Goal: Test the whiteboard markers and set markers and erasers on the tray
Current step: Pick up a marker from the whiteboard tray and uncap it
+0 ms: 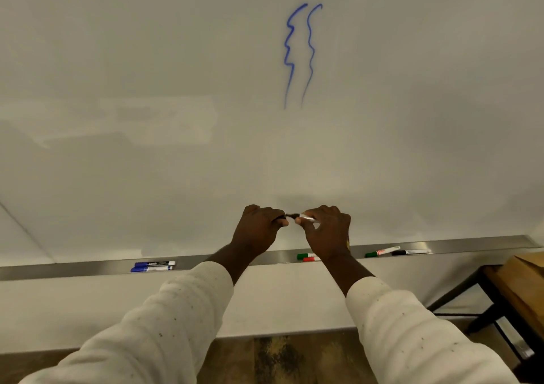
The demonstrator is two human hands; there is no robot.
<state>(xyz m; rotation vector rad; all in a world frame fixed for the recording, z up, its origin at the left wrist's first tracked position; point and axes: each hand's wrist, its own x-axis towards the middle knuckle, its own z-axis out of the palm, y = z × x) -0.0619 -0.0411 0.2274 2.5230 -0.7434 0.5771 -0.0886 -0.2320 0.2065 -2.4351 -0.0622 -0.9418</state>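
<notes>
Hands meet just above the tray (235,261), the metal ledge running along the foot of the whiteboard (147,89), and between them they hold one marker (307,218) roughly level and crosswise. The left hand (259,227) is curled tight round the marker's dark end (290,215). It looks like the cap, but the fingers hide whether it is seated or pulled free. The right hand (323,230) is clamped on the white barrel, with thumb and forefinger pinching it and the thumbs of both hands nearly touching. Toward the tray's left part, two blue markers (153,266) lie side by side along its length, touching or nearly so. Near the middle of the tray, a green-capped marker (303,255) and a red-capped marker (309,259) lie close together, each partly hidden behind the right wrist. Farther toward the tray's right end lie a second green marker (381,251) with a white barrel and, just beside it, a black marker (410,252) — the two almost end to end. Well above the tray, two wavy blue lines (290,54) run down the board side by side. Off the tray's right end stands a wooden piece of furniture (521,280) on a dark frame. Cream sleeves (176,310) cover both forearms.
</notes>
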